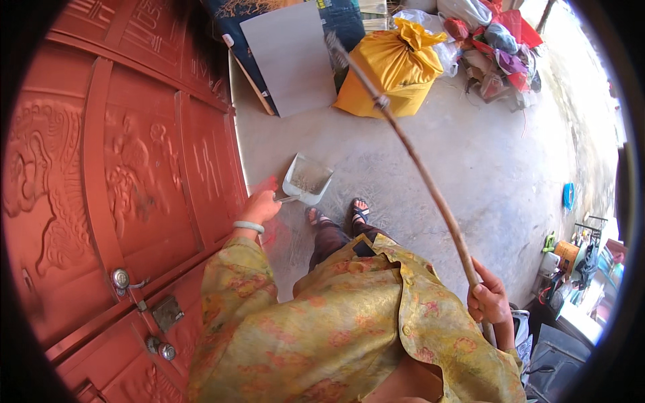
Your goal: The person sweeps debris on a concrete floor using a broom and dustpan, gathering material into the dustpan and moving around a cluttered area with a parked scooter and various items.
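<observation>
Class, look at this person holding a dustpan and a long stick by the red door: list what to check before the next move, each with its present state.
1. Left hand grips the dustpan handle: ok.
2. Dustpan held level, debris staying inside: ok.
3. Right hand closed around the long stick: ok.
4. Far end of the stick free of the yellow sack: cannot tell, it is blurred.
5. Feet on bare concrete floor: ok.
6. Red door shut: cannot tell.

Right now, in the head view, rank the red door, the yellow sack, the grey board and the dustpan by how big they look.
1. red door, though it is closest to the camera
2. yellow sack and grey board look alike, so unranked
3. dustpan in the left hand
</observation>
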The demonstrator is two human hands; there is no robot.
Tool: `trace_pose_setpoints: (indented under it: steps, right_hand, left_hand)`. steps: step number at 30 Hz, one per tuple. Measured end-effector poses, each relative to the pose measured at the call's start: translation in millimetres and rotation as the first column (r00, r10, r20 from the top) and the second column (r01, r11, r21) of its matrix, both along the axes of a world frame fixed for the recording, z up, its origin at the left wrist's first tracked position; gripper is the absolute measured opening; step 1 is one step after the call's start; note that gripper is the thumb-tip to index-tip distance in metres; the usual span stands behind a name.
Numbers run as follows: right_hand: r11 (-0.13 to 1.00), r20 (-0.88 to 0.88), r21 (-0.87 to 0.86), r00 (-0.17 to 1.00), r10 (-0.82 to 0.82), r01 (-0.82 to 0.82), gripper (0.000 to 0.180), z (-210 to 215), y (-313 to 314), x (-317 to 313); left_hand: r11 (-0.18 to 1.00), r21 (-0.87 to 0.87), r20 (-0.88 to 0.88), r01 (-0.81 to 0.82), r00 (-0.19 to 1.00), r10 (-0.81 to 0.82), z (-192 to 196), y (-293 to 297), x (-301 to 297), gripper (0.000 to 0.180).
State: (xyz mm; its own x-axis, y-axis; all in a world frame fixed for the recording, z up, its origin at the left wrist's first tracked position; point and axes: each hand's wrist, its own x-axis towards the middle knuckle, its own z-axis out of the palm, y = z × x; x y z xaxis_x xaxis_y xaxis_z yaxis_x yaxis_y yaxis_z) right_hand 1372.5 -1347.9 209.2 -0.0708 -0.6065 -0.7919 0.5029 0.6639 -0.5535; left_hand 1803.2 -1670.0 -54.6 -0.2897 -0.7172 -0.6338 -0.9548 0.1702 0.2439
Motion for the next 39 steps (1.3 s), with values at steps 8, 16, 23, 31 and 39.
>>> trace_pose_setpoints:
  steps: [8,16,23,31,39]
  right_hand:
    - [0.969,-0.388,-0.181,0.894,-0.226,0.167,0.056,30,22,-7]
    - [0.885,-0.386,-0.329,0.809,-0.443,0.329,0.058,10,13,-9]
    - [0.989,-0.328,-0.114,0.936,-0.128,0.096,0.058,-17,-12,8]
    - [0.689,-0.423,0.239,0.565,0.708,-0.685,0.046,-158,-144,30]
    - [0.312,-0.673,0.334,0.007,0.739,-0.890,0.046,-304,-209,66]
  left_hand:
    - [0.999,-0.032,-0.016,-0.003,1.000,0.002,6,4,-11,0.032]
    - [0.998,0.069,0.043,-0.004,0.999,0.001,-5,1,-12,0.039]
    - [0.991,0.133,0.032,-0.030,0.999,0.026,3,-5,-11,0.036]
    - [0.990,0.124,0.092,-0.067,0.994,0.056,-13,-6,-8,0.027]
    - [0.967,0.182,0.182,-0.178,0.973,0.145,31,-8,-15,0.028]
